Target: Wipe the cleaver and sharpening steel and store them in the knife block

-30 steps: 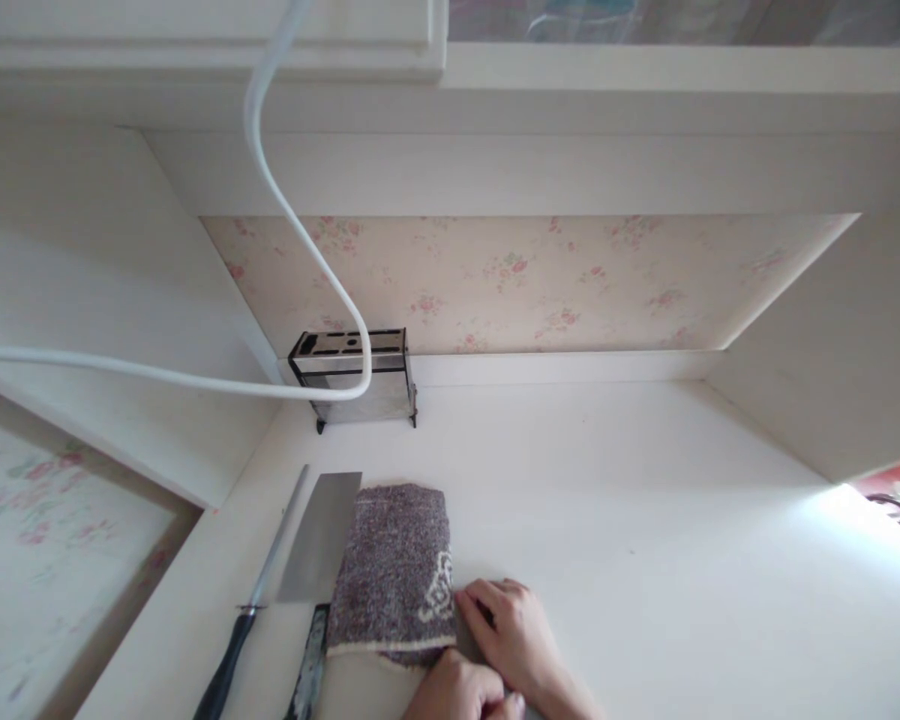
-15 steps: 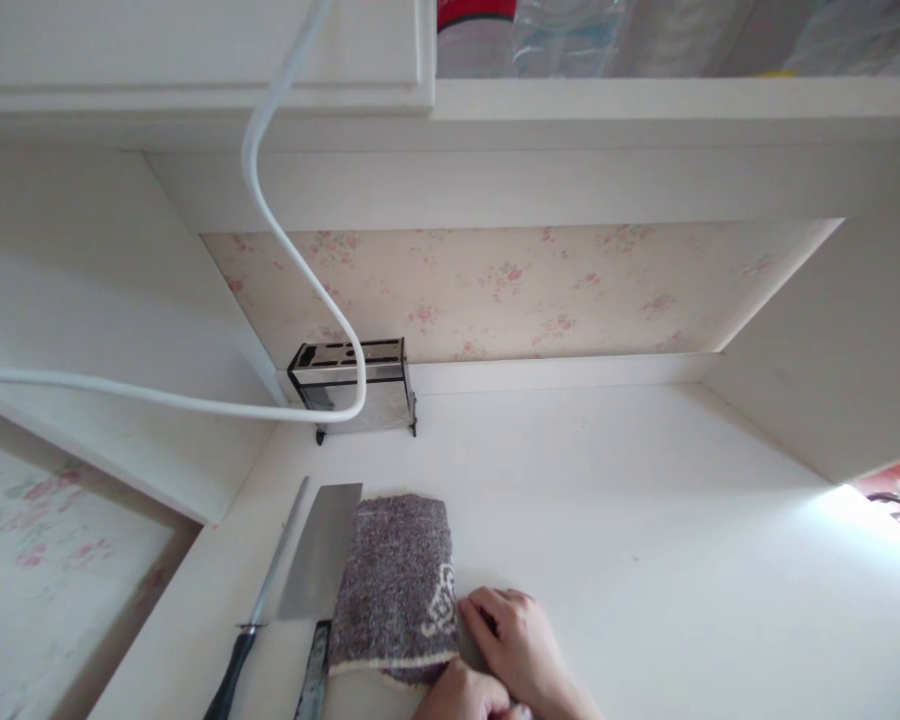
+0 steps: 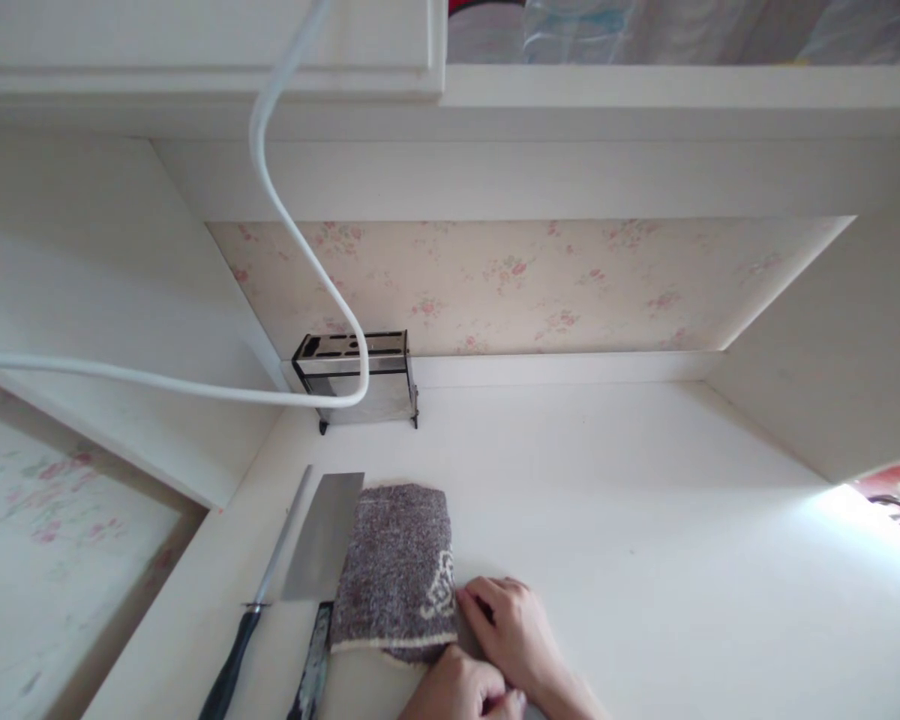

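Evidently, the folded grey-purple towel (image 3: 394,565) lies just left of the right grip (image 3: 506,630) and above and left of the left grip (image 3: 461,687), flat on the white tabletop (image 3: 645,560) at the lower centre of the frame. The right grip has its fingers curled under, with the fingertips just beside the towel's right edge, near its pale motif (image 3: 441,590). The left grip, partly cut off by the bottom of the frame, is bunched up at the towel's lower right corner. Whether either is closed on something I cannot tell; only a small grey patch (image 3: 470,637) shows between them. Immediately left of the towel lies a cleaver (image 3: 322,540), its worn dark handle (image 3: 313,660) pointing to the bottom edge, and farther left a honing steel (image 3: 255,607) lies aslant, black handle downward. Well apart from both grips, left of centre, a metal toaster (image 3: 390,395) stands near the wallpapered wall (image 3: 532,300), behind a white cable (image 3: 258,130).
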{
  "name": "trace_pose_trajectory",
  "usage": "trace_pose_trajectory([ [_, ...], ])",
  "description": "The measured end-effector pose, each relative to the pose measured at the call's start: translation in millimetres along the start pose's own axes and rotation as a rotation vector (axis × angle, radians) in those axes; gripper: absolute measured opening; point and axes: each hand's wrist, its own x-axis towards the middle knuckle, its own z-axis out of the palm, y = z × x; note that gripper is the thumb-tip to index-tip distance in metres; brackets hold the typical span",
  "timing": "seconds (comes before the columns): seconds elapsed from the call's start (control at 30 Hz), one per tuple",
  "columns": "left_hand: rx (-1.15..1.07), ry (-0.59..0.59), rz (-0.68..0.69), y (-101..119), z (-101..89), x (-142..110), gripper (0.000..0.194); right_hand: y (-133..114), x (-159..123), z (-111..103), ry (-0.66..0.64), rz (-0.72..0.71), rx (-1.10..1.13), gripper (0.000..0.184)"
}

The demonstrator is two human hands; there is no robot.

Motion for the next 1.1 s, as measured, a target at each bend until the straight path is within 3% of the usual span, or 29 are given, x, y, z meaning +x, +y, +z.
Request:
trace_pose_trajectory([
  [0.27, -0.042, 0.031, 0.013, 2.3, 0.3, -2.1, 0.037, -2.6, 0.6, -3.9, -0.032, 0.034, 0.031, 0.035],
  [0.8, -0.075, -0.067, 0.025, 6.0, -6.9, 1.7, 0.043, -6.1, 1.7, -3.9, -0.049, 0.041, -0.008, 0.034],
  [1.1, -0.020, -0.049, 0.073, 2.8, -5.5, 1.0, 0.044, -3.2, 3.3, -1.1, -0.030, 0.018, -0.035, 0.035],
])
